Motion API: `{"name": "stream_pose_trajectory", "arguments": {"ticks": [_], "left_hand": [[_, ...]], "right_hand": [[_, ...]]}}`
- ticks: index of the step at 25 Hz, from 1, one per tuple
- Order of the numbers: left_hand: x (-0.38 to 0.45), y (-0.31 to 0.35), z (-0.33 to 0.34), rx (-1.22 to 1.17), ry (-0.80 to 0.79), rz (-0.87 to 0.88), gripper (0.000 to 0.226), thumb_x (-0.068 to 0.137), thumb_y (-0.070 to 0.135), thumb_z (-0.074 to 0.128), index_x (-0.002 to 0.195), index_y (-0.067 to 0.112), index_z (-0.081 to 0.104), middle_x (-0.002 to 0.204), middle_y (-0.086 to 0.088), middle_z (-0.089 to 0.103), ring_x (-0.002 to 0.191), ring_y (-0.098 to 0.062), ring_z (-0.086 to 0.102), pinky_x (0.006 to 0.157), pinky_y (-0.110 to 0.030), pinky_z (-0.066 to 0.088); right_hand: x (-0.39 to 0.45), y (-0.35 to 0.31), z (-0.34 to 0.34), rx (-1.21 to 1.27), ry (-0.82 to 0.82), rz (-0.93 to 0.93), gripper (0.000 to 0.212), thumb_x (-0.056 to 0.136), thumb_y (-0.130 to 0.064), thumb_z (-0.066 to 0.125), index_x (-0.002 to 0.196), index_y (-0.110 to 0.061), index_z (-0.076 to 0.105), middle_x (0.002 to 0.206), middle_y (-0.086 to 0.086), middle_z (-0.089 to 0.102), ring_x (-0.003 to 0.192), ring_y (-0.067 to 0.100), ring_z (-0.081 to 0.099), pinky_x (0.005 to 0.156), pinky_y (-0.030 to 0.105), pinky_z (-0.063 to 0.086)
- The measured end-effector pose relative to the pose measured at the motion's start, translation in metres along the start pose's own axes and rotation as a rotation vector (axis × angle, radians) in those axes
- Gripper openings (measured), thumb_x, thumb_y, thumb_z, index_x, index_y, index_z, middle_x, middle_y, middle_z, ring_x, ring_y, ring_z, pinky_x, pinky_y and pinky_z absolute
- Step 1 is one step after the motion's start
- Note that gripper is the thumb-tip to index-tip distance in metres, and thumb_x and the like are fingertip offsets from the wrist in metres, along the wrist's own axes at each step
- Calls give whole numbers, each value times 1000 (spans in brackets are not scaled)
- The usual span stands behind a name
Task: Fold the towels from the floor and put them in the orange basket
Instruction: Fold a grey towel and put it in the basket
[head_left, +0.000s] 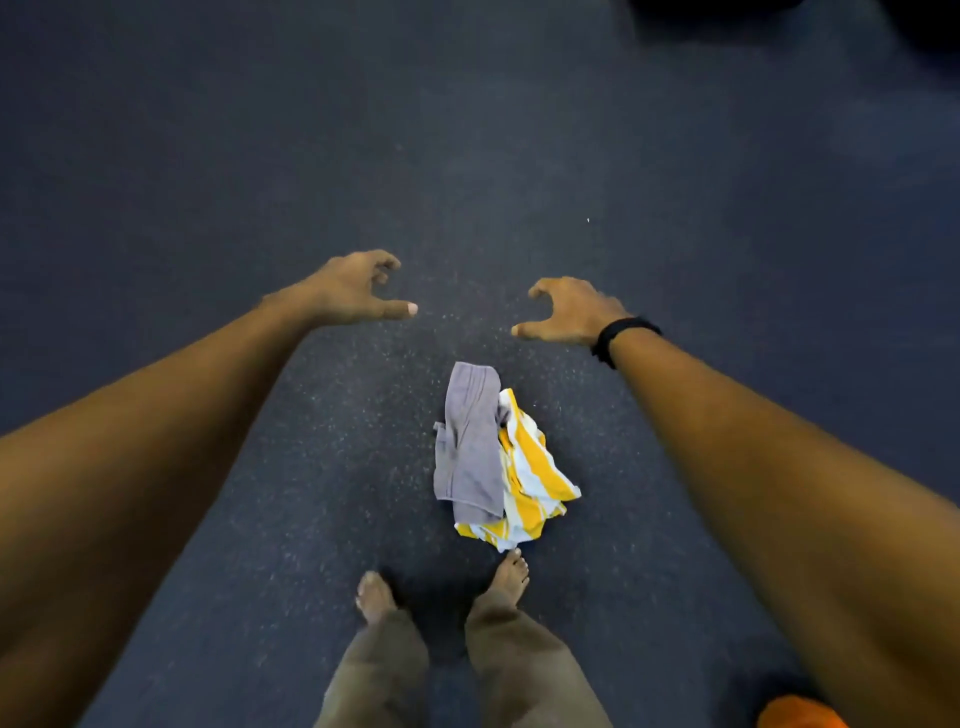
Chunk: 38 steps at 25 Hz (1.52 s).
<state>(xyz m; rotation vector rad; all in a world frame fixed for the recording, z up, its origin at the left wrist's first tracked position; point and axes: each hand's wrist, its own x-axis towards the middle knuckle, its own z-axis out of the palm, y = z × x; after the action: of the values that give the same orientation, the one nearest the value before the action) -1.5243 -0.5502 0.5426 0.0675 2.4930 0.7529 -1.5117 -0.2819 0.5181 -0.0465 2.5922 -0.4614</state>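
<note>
Above the floor (208, 156), both my hands held nothing.
My left hand (353, 291) and right hand (571, 312) hung loosely curled beyond the grey towel (470, 441) and yellow striped towel (535, 467).

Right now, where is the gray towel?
In the head view the gray towel lies mid-floor, draped over the yellow striped towel's left side, just ahead of the bare feet.

No text or labels can be read.
</note>
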Motion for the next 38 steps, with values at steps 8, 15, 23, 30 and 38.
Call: {"name": "stream_pose_trajectory", "arguments": {"ticks": [8, 15, 23, 30, 38], "left_hand": [[149, -131, 177, -51, -238, -41, 71, 82, 32, 72, 140, 9, 40, 143, -14, 45, 128, -28, 46, 100, -34, 39], [242, -256, 352, -117, -410, -133, 66, 82, 24, 73, 139, 12, 42, 143, -12, 46, 129, -26, 46, 106, -38, 40], [298, -336, 450, -159, -331, -156, 65, 82, 27, 72, 139, 18, 42, 138, -8, 50, 122, -24, 51, 97, -42, 48], [292, -325, 450, -67, -331, -112, 57, 88, 21, 66, 139, 13, 42, 137, -10, 52, 121, -26, 52, 98, -37, 45], [251, -167, 264, -21, -174, 107, 56, 88, 21, 66, 138, 8, 43, 138, -12, 51, 124, -25, 51, 102, -35, 43]], "right_hand": [[131, 62, 233, -42, -222, 50, 67, 82, -50, 67, 138, -19, 45, 143, 10, 44, 127, 32, 46, 99, 43, 41], [190, 136, 460, -198, -348, 23, 65, 88, -42, 60, 142, -17, 35, 145, 11, 34, 128, 35, 37, 95, 44, 42], [219, 193, 632, -562, -344, -3, 97, 79, -50, 64, 152, -14, 11, 157, 15, 14, 141, 37, 20, 102, 49, 35], [224, 187, 607, -238, -67, -65, 38, 92, -5, 42, 126, -9, 57, 127, 17, 57, 118, 38, 51, 90, 46, 47], [209, 128, 307, 429, 204, 36, 12, 92, -18, 44, 91, -15, 55, 85, 12, 59, 77, 29, 55, 67, 35, 41]]}}
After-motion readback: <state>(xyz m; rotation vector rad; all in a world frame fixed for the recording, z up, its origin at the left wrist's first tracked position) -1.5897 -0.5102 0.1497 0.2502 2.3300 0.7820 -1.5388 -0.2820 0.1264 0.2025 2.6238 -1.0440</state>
